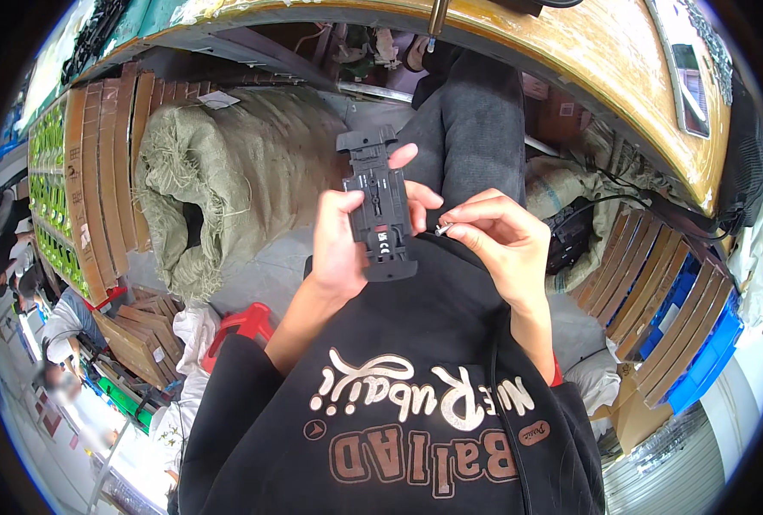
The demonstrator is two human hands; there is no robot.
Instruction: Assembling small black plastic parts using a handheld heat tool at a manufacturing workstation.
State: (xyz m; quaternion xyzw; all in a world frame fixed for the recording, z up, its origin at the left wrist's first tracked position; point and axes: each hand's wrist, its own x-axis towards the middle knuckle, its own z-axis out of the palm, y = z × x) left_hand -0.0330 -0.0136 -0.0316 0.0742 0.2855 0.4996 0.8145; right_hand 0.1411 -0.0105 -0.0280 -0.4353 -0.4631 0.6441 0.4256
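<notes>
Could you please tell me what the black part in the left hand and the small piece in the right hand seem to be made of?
The black part in the left hand looks like moulded plastic: matte, with crisp ribs and slots. The small piece pinched in the right hand looks like bare metal, silvery and glinting, though it is too small to be sure.

1. A curved wooden workbench edge [621, 69] arcs across the far side.
2. A burlap sack [218, 180] sits on the pale floor [265, 275], left of centre.
3. Stacked cardboard sheets [107, 172] line the left.
4. Blue crates [699, 343] stand at the right.
</notes>
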